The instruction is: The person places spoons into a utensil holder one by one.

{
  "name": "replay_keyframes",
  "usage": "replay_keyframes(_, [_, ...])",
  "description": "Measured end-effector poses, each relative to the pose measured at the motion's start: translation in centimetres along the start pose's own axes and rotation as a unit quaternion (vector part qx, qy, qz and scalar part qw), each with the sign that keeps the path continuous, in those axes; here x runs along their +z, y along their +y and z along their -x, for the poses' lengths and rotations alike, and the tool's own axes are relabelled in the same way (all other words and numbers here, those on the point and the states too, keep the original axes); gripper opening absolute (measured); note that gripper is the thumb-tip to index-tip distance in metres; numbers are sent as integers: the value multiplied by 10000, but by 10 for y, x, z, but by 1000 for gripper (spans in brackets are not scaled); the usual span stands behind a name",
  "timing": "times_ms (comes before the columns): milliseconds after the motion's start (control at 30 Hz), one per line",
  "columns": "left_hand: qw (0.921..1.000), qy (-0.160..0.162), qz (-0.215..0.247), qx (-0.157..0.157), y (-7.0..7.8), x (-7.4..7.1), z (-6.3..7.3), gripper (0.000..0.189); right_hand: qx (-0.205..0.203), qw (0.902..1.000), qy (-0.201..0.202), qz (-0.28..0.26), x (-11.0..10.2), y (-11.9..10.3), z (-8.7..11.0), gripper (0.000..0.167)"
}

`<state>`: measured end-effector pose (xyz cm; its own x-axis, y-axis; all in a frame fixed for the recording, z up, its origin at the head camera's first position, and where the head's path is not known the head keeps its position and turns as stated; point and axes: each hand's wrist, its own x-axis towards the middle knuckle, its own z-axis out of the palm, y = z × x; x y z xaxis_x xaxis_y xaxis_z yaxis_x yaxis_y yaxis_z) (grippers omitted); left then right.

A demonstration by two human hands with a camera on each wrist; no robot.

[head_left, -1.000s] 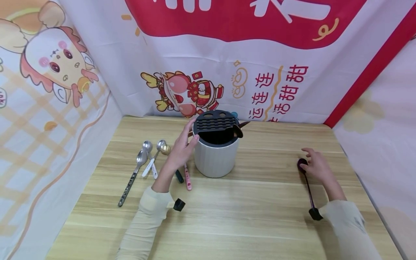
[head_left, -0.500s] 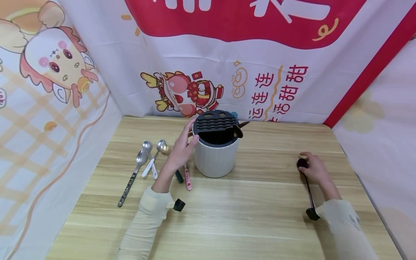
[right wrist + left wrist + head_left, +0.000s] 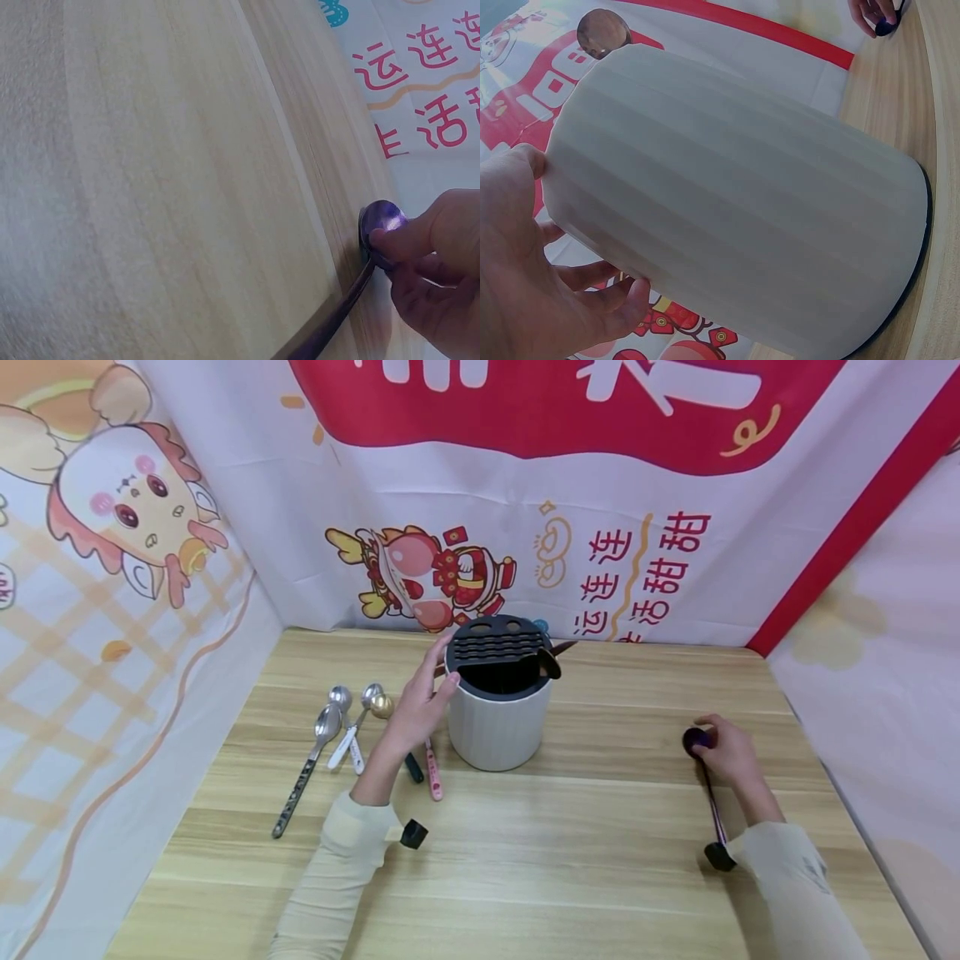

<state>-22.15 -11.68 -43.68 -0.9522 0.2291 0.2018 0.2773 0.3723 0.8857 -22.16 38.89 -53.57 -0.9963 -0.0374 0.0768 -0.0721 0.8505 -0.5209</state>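
Pale wood-grain table (image 3: 585, 868): beneath the ribbed, off-white, cylindrical canister (image 3: 495, 735).
Canister: upright, black-lidded.
Left hand (image 3: 415, 712): my thumb and fingers curl round the canister's left side near the rim.
Right hand (image 3: 442, 262): I pinch a glossy, dark-purple metal spoon (image 3: 384, 215) by its bowl.
Dark-purple metal spoon: well right of the canister, handle stretching toward me.

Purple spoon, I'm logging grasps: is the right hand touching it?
Touching: the right wrist view shows the right hand, thumb against the purple spoon at its bowl.
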Motion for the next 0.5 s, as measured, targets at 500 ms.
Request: replay_keyframes(500, [9999,4,-98,-104,1,-1,0,60,105,9994,306,-134,-2,-1,2,24])
